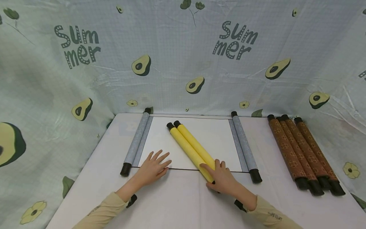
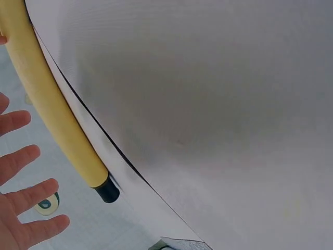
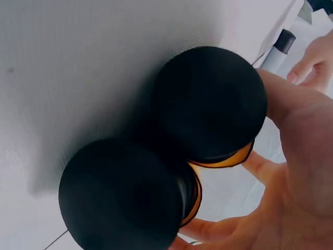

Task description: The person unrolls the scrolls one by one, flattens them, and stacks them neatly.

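Observation:
A pair of yellow scroll rolls (image 1: 190,148) with black end caps lies slanted across a spread white sheet (image 1: 163,135). My right hand (image 1: 224,181) grips their near ends, thumb on the left side and fingers on the right. From the right wrist view, two black caps (image 3: 210,101) sit side by side, with the right hand (image 3: 304,177) curled around the far side of the rolls. My left hand (image 1: 152,168) hovers by the sheet's near left corner, fingers spread and holding nothing. The left wrist view shows those spread fingers (image 2: 31,198) apart from the yellow roll (image 2: 57,114).
Grey rollers with black caps edge the white sheet, one on the left (image 1: 137,140) and one on the right (image 1: 244,143). Several brown patterned scroll rolls (image 1: 294,149) lie together at the table's right side. A printed cloth (image 1: 171,41) hangs behind the table (image 1: 177,203).

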